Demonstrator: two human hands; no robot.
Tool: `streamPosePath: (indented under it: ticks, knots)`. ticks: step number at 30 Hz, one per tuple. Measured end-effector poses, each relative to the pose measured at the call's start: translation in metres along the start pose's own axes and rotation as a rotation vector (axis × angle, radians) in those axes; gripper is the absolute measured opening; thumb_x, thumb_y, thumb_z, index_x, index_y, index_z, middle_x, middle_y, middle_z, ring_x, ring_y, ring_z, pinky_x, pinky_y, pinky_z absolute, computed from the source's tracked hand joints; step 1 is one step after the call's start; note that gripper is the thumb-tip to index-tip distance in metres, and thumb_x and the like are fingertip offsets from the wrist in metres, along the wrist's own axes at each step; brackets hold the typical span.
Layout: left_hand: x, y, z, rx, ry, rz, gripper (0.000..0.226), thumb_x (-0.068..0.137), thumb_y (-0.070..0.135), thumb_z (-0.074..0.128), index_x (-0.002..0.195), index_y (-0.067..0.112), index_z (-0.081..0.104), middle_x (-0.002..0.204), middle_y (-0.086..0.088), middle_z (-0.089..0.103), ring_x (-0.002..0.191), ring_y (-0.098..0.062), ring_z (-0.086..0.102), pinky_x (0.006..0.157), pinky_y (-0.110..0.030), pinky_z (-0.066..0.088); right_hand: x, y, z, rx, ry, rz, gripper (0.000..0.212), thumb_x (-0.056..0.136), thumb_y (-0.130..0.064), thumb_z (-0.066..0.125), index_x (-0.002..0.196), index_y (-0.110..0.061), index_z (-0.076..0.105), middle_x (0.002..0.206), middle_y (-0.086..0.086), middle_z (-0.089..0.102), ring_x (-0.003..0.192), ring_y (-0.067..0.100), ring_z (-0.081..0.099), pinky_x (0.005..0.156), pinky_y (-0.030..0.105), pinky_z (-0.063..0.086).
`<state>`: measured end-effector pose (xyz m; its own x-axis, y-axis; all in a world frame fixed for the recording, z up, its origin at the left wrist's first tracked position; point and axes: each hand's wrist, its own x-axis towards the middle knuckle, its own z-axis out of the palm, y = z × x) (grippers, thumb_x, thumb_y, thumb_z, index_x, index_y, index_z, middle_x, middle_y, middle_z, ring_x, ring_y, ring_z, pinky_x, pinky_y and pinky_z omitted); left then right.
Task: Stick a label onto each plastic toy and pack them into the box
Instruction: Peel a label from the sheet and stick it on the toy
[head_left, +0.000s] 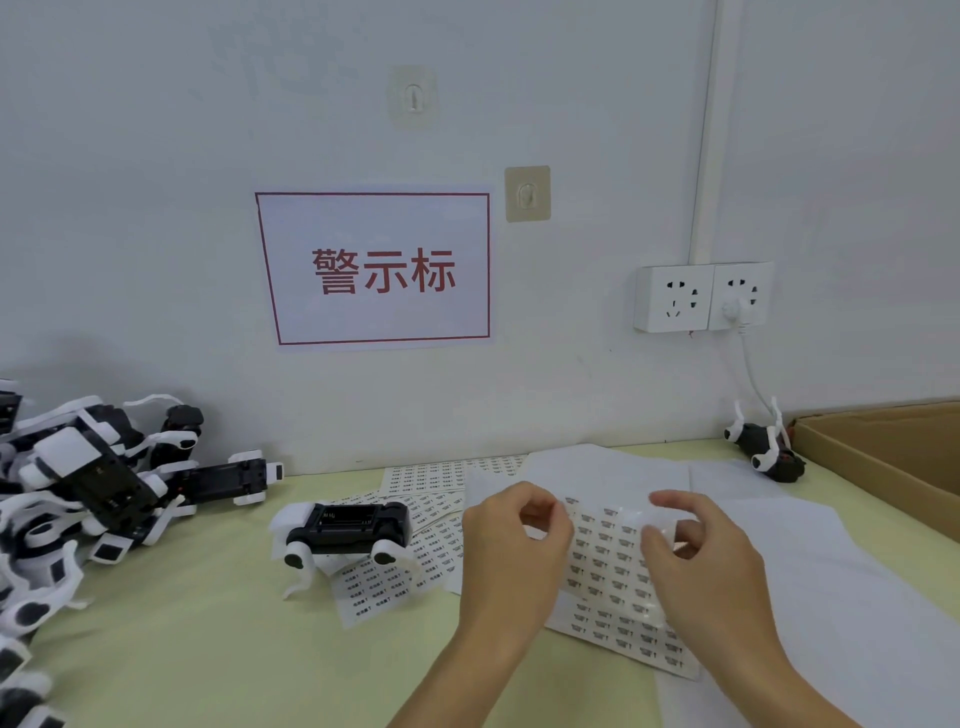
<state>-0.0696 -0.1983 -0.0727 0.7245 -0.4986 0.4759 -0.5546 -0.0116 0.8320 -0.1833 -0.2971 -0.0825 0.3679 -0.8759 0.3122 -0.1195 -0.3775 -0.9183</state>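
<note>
**Hands at the label sheet, toys waiting on both sides**

Both hands over a label sheet (613, 577) near the front edge of the pale green table (208, 639), right of centre. Left hand (511, 551) curled, thumb and forefinger closed together at the sheet's upper left corner; whether pinching a label, cannot tell. Right hand (701, 556) curled too, fingertips bent down onto the sheet's right side, over a shiny, lifted patch; grip on anything there unclear.

More label sheets (410, 519) fanned out just left of the hands, toward the middle of the table. One black-and-white toy (345, 530) lying on its side on those sheets, underside toward the camera. A heap of the same toys (78, 499) piled along the left edge. A single toy (766, 449) near the back right corner, just beside a cardboard box (883, 447) at the right edge, flap open. Plain white paper (831, 587) spread under and to the right of the sheet.

On the wall behind: a red-bordered sign (374, 267) and a double socket (701, 297) with one plug in.
</note>
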Motion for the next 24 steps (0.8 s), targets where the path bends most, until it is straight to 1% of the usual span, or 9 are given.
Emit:
streamPosePath:
  ticks: [1, 3, 5, 7, 9, 14, 17, 20, 24]
  knots:
    - [0.000, 0.000, 0.000, 0.010, 0.013, -0.009, 0.021, 0.088, 0.013, 0.069, 0.072, 0.026, 0.070, 0.068, 0.014, 0.069, 0.072, 0.002, 0.065, 0.065, -0.009, 0.048, 0.002, 0.001, -0.001, -0.022, 0.017, 0.024, 0.023, 0.091, -0.015, 0.060, 0.102, -0.036, 0.058, 0.083, -0.010, 0.066, 0.065, -0.002, 0.061, 0.053, 0.021, 0.050]
    - [-0.001, -0.001, 0.000, 0.034, 0.044, -0.017, 0.019, 0.088, 0.014, 0.069, 0.072, 0.024, 0.070, 0.067, 0.011, 0.069, 0.072, 0.002, 0.065, 0.066, -0.009, 0.046, 0.004, 0.003, -0.003, -0.197, 0.052, 0.030, 0.025, 0.091, -0.018, 0.061, 0.108, -0.036, 0.056, 0.108, -0.011, 0.058, 0.097, 0.002, 0.058, 0.085, 0.035, 0.052]
    - [-0.001, -0.002, 0.000, 0.062, 0.068, -0.010, 0.017, 0.087, 0.016, 0.070, 0.072, 0.023, 0.070, 0.067, 0.011, 0.068, 0.072, 0.000, 0.064, 0.067, -0.011, 0.047, 0.003, 0.002, -0.003, -0.295, 0.087, -0.012, 0.026, 0.090, -0.019, 0.061, 0.111, -0.035, 0.057, 0.109, -0.011, 0.051, 0.112, 0.015, 0.050, 0.100, 0.045, 0.042]
    - [-0.002, -0.003, 0.001, 0.095, 0.080, 0.017, 0.016, 0.087, 0.016, 0.070, 0.073, 0.023, 0.071, 0.067, 0.011, 0.068, 0.073, -0.004, 0.064, 0.068, -0.016, 0.049, 0.001, 0.001, -0.001, -0.122, 0.028, -0.057, 0.024, 0.092, -0.012, 0.058, 0.106, -0.030, 0.065, 0.087, -0.014, 0.059, 0.083, 0.007, 0.057, 0.076, 0.034, 0.054]
    - [-0.003, -0.003, 0.002, 0.131, 0.074, 0.043, 0.012, 0.086, 0.017, 0.070, 0.076, 0.022, 0.073, 0.070, 0.012, 0.068, 0.075, -0.005, 0.065, 0.072, -0.023, 0.052, -0.006, -0.004, 0.003, 0.108, -0.156, -0.006, 0.035, 0.094, -0.003, 0.052, 0.099, -0.030, 0.074, 0.063, -0.011, 0.060, 0.050, 0.010, 0.046, 0.045, 0.024, 0.041]
    - [-0.007, -0.003, 0.002, 0.242, 0.056, 0.116, 0.009, 0.088, 0.020, 0.068, 0.082, 0.019, 0.075, 0.077, 0.011, 0.069, 0.079, -0.004, 0.062, 0.074, -0.022, 0.048, -0.012, -0.006, 0.012, 0.396, -0.464, 0.114, 0.051, 0.091, 0.006, 0.042, 0.093, -0.028, 0.080, 0.068, 0.005, 0.059, 0.047, 0.017, 0.037, 0.043, 0.025, 0.030]
    - [-0.009, -0.004, 0.004, 0.327, 0.065, 0.193, 0.010, 0.089, 0.020, 0.067, 0.082, 0.019, 0.074, 0.075, 0.010, 0.067, 0.075, -0.006, 0.059, 0.071, -0.017, 0.044, -0.010, -0.005, 0.012, 0.441, -0.492, 0.129, 0.052, 0.091, 0.007, 0.041, 0.095, -0.028, 0.080, 0.068, 0.006, 0.058, 0.045, 0.016, 0.038, 0.042, 0.024, 0.030]
    - [-0.010, -0.008, 0.004, 0.355, 0.045, 0.299, 0.012, 0.090, 0.021, 0.065, 0.083, 0.019, 0.075, 0.074, 0.008, 0.068, 0.070, -0.009, 0.059, 0.066, -0.027, 0.049, -0.008, -0.003, 0.013, 0.475, -0.493, 0.140, 0.053, 0.088, 0.009, 0.041, 0.096, -0.025, 0.080, 0.068, 0.008, 0.055, 0.044, 0.016, 0.038, 0.041, 0.023, 0.031]
    - [-0.010, -0.007, 0.004, 0.254, -0.065, 0.264, 0.020, 0.090, 0.029, 0.056, 0.087, 0.025, 0.075, 0.078, 0.013, 0.069, 0.074, -0.004, 0.059, 0.066, -0.028, 0.051, -0.005, -0.003, 0.012, 0.502, -0.431, 0.186, 0.046, 0.089, 0.006, 0.045, 0.093, -0.024, 0.080, 0.067, 0.011, 0.053, 0.045, 0.017, 0.041, 0.040, 0.024, 0.032]
